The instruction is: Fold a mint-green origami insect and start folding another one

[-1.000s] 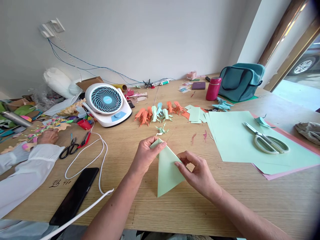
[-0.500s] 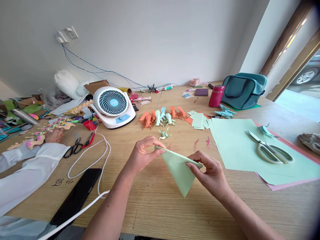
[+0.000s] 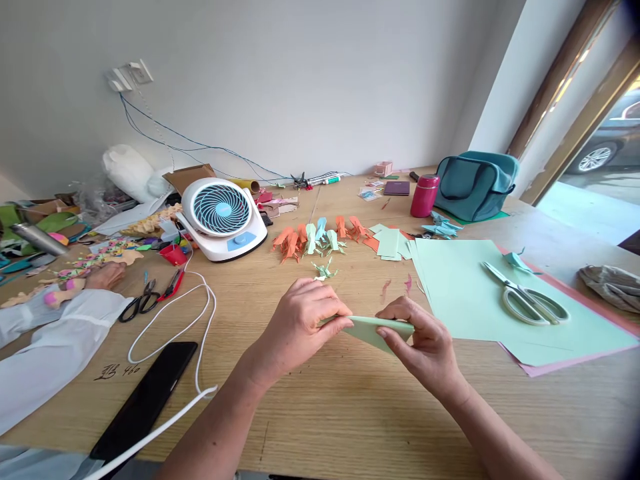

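Left hand: the left hand (image 3: 303, 327) is closed in a pinch on the near-left end of the paper, thumb below, fingers laid over the top, its back turned up.
Right hand: the right hand (image 3: 423, 343) pinches the other end between thumb and curled forefinger, the thumb on the side nearer the body.
Green paper: the folded green paper (image 3: 373, 328) spans the gap between the hands, seen almost edge-on; it looks lifted off the table (image 3: 360, 413).
Paper's feel: I'd judge it very light, fairly stiff along the fold, easy to crease or crumple, hardly slippery.
Best hold: a gentle thumb-and-finger pinch at each end of the folded edge should keep it flat.
Forearms: both bare, reaching forward over the table and slanting inward to meet at the paper.
Paper figures: a small green figure (image 3: 325, 269) lies just beyond the left hand, with orange figures (image 3: 289, 244) farther out.
Large sheets: the large green sheets (image 3: 465, 280) lie right of the right hand, scissors (image 3: 516, 288) on top.
Phone: the black phone (image 3: 143, 403) lies left of the left forearm, beside a white cable (image 3: 214, 293).
Co-worker: another person's hand (image 3: 106, 275) rests well left of the left hand.
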A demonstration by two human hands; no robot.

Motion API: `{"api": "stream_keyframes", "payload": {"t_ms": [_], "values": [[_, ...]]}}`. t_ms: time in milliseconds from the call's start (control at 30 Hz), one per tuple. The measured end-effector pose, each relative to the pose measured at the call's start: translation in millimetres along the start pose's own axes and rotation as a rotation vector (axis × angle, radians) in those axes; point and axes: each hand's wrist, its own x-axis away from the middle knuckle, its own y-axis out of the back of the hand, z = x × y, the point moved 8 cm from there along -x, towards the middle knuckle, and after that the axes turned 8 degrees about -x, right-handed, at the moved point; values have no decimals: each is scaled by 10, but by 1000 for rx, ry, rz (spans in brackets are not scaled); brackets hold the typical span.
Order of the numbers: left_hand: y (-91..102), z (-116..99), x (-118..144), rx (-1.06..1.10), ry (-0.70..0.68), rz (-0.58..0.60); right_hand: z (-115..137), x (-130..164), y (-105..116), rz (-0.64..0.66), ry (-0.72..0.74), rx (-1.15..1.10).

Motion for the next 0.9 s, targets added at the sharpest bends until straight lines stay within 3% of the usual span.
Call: {"api": "stream_keyframes", "payload": {"t_ms": [367,533,733,900], "values": [[-132,-113,-47,69,31,-30,-62,9,32,-36,-21,-70],[-117,-37,-38,128,95,-81,-160,36,99,-100,-95,-114],[-174,-80,-53,192,93,-80,-171,44,69,-86,-103,-141],[-259,-32,-29,276,187,-46,-178,37,75,-92,-119,-150]]}}
